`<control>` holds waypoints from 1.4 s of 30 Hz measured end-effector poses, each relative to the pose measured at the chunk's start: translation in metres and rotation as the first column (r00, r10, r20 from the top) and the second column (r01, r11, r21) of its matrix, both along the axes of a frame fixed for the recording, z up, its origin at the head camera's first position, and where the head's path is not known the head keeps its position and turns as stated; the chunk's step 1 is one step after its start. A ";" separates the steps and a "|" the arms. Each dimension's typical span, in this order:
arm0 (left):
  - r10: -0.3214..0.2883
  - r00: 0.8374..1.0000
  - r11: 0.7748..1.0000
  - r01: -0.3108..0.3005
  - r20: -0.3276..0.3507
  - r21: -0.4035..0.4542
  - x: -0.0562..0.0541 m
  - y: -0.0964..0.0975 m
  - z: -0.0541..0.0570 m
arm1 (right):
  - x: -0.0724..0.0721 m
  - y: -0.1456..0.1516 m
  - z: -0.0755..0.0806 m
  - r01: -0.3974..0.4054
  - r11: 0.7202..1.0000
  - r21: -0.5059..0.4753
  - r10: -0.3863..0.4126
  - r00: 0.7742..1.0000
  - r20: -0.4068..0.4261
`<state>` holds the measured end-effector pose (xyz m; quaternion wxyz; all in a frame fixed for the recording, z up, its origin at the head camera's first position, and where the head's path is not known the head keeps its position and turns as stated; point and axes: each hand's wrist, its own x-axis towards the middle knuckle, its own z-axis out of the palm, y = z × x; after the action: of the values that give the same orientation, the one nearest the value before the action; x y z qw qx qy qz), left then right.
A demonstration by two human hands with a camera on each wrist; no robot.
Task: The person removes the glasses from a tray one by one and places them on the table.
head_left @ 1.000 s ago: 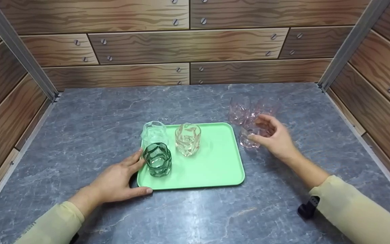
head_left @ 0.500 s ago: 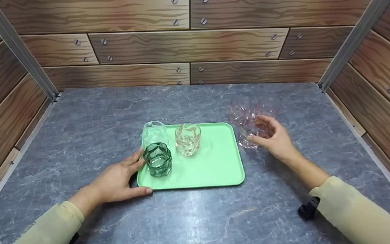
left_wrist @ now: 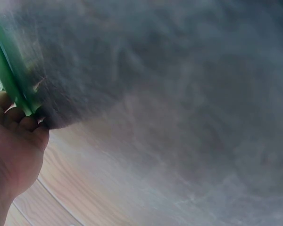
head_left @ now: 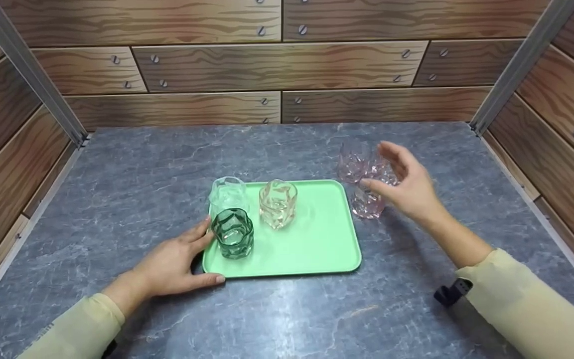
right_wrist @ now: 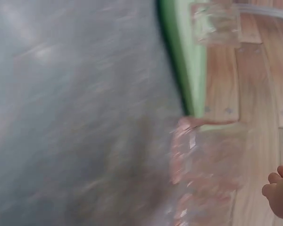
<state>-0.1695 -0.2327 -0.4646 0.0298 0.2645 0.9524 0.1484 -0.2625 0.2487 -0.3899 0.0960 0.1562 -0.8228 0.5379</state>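
My left hand (head_left: 170,264) rests against the left side of a light green tray (head_left: 312,239), thumb along its front corner. The left wrist view shows its fingertips (left_wrist: 28,123) at the tray's edge. On the tray stand a dark green glass (head_left: 235,244), a pale clear glass (head_left: 227,192) behind it and a faintly pinkish glass (head_left: 278,207) further right. My right hand (head_left: 411,194), thumb and fingers spread apart, is raised over a pale pink glass (head_left: 366,203) just right of the tray. In the right wrist view, that hand (right_wrist: 280,193) is apart from the glasses.
Two more pink glasses stand behind the near one: one at the back left (head_left: 353,162), the other partly hidden by the right hand. Everything is on a grey marbled table (head_left: 287,319), with wood-patterned walls (head_left: 277,65) at the back and sides.
My right hand has risen off the near pink glass, its thumb and fingers spreading apart. That glass stays on the table. The left hand and tray have not moved.
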 end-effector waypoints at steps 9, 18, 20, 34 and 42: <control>-0.006 1.000 1.000 0.006 0.000 0.001 -0.002 0.002 0.002 | -0.003 -0.058 0.007 -0.124 0.992 -0.027 0.123 0.992 -0.039; -0.006 1.000 1.000 0.006 0.012 0.003 -0.002 0.003 0.004 | -0.005 -0.111 -0.012 -0.234 0.970 0.066 0.227 0.968 0.106; -0.007 1.000 1.000 0.007 0.008 0.002 -0.002 0.003 0.004 | -0.006 -0.119 -0.017 -0.252 0.963 0.095 0.238 0.961 0.143; -0.005 1.000 1.000 0.005 0.000 0.007 -0.001 0.001 0.001 | -0.010 -0.145 -0.039 -0.284 0.946 0.156 0.241 0.938 0.249; -0.009 1.000 1.000 0.009 -0.004 0.007 0.000 -0.001 -0.001 | -0.009 -0.151 -0.041 -0.246 0.958 0.147 0.205 0.947 0.249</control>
<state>-0.1698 -0.2337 -0.4657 0.0275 0.2692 0.9508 0.1510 -0.2713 0.0974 -0.4313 -0.0770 0.1939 -0.8492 0.4851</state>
